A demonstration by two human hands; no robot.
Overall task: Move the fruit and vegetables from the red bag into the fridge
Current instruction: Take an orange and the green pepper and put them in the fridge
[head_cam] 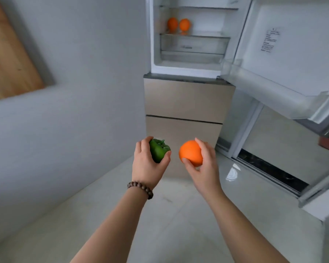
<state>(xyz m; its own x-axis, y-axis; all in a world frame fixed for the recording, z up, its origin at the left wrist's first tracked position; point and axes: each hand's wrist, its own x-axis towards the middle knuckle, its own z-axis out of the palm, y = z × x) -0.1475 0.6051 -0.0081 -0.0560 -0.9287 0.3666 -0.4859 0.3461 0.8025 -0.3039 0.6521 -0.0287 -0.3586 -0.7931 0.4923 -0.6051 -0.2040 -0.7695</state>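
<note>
My left hand (147,164) grips a green bell pepper (158,151) and wears a wooden bead bracelet at the wrist. My right hand (204,164) holds an orange (190,153). Both are raised side by side in front of the fridge's lower beige drawers. The fridge (188,70) stands ahead with its upper compartment open. Two oranges (179,24) sit on a glass shelf inside, above a clear crisper drawer (194,43). The red bag is out of sight.
The open fridge door (292,59) swings out to the right with a clear door bin (270,88) at its bottom. A white wall (74,82) runs along the left. A sliding-door track (270,169) crosses the pale tile floor on the right.
</note>
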